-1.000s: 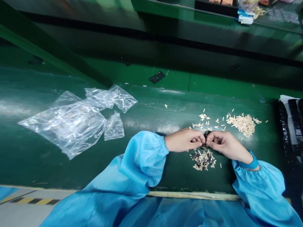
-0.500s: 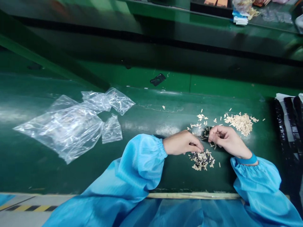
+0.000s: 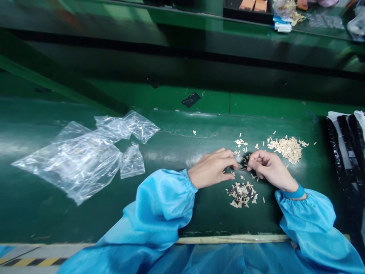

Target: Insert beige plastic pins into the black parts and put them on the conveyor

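Observation:
Small pale strips mixed with dark bits form a pile (image 3: 242,195) on the green table (image 3: 211,213). Just above and left of that pile is my left hand (image 3: 215,167), thumb and fingers apart, with nothing visible between them. My right hand (image 3: 266,168) is up and to the right of the mixed pile, its thumb and fingertips pinched together over scattered bits; whatever they hold is too small to make out. A larger heap of pale pieces (image 3: 289,149) lies beyond my right hand. Loose pale pieces (image 3: 241,142) are strewn beyond both hands.
Clear plastic bags (image 3: 82,156) lie on the left, with a small bag (image 3: 132,161) beside them. Black wrapped strips (image 3: 346,148) stand at the right edge. A black flat piece (image 3: 191,99) is at the back. The shelf above holds a black tray (image 3: 248,14).
My left hand has lifted off the mixed pile, moved up and left, and its fingers have spread. My right hand stays pinched in nearly the same place. The view has shifted slightly.

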{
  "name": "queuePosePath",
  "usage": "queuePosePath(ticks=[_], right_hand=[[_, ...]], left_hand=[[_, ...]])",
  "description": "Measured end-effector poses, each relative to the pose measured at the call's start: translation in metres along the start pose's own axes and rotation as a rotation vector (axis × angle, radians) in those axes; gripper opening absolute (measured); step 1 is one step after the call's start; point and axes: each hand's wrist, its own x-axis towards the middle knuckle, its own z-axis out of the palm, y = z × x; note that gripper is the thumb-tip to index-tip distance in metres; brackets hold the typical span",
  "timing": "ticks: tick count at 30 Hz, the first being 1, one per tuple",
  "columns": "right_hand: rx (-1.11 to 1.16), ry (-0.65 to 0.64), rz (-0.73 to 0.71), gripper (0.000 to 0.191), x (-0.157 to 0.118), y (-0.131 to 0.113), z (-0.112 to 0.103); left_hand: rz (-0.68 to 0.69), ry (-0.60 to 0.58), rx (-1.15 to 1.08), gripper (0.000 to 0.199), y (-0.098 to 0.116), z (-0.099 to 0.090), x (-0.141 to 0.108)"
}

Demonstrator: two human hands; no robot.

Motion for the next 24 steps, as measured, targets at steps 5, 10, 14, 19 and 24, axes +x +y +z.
queuePosePath(ticks=[5, 10, 14, 19, 24], right_hand=[[0.091, 0.012, -0.013, 0.023, 0.001, 0.004, 0.000], [0.077, 0.195, -0.133, 0.028, 0.013, 0.010, 0.015], [0.144, 0.318, -0.234, 0.032, 0.012, 0.008, 0.012], [0.171, 0.072, -0.055, 0.025, -0.039, 0.005, -0.016], [0.177, -0.031, 0.085, 0.027, -0.069, 0.019, -0.022]], left_hand=[[0.121, 0.044, 0.269, 0.033, -0.009, 0.009, -0.005], [0.120, 0.220, 0.485, 0.019, -0.018, 0.025, 0.022], [0.118, 0.371, 0.513, 0.025, -0.015, 0.024, 0.041], [0.283, 0.346, 0.334, 0.020, -0.011, 0.010, -0.020], [0.378, 0.101, 0.367, 0.039, -0.011, 0.008, -0.092]])
